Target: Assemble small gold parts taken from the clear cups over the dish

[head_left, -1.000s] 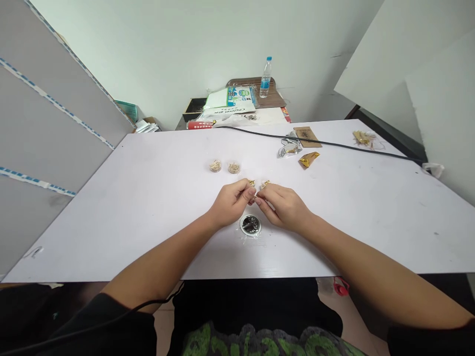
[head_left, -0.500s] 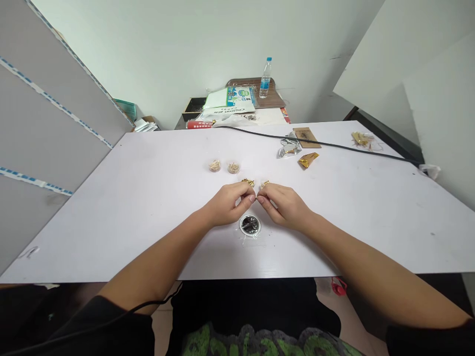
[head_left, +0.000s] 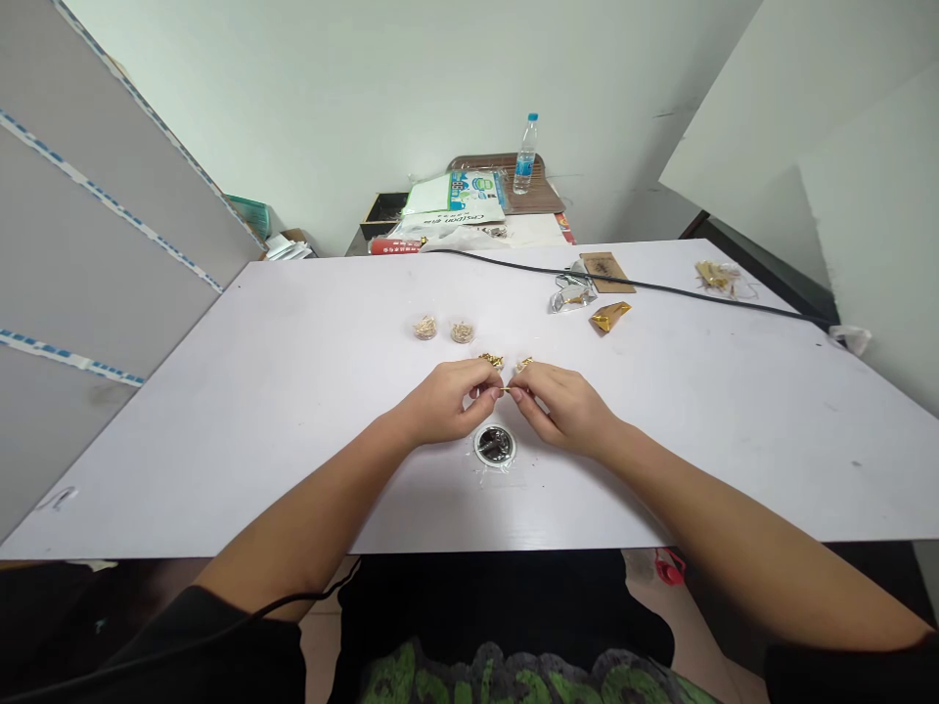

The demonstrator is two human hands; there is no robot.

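My left hand [head_left: 456, 399] and my right hand [head_left: 561, 403] meet above the white table, both closed in a pinch. Between their fingertips is a tiny thin gold-coloured piece [head_left: 505, 389], too small to name exactly. Just beyond the left fingers sits a heap of shiny gold-coloured bits [head_left: 490, 361], partly hidden. Another small pile of gold and pale bits [head_left: 523, 364] shows behind the right fingers. Two small round containers [head_left: 424, 330] of thin pale-gold pieces stand farther back on the left. Below the hands is a white-rimmed round dish or opening [head_left: 495, 446] with a dark inside and clear plastic around it.
A black cable [head_left: 660, 285] crosses the table's far side. Near it lie a clear packet [head_left: 571, 291], a brown card [head_left: 607, 273], a folded gold packet [head_left: 609, 317] and a yellowish bundle [head_left: 717, 276]. Behind the table stands a water bottle [head_left: 524, 161] on a brown tray [head_left: 539, 198].
Both hands stay almost in place. The gold-coloured piece between the fingertips shows a little more than before.
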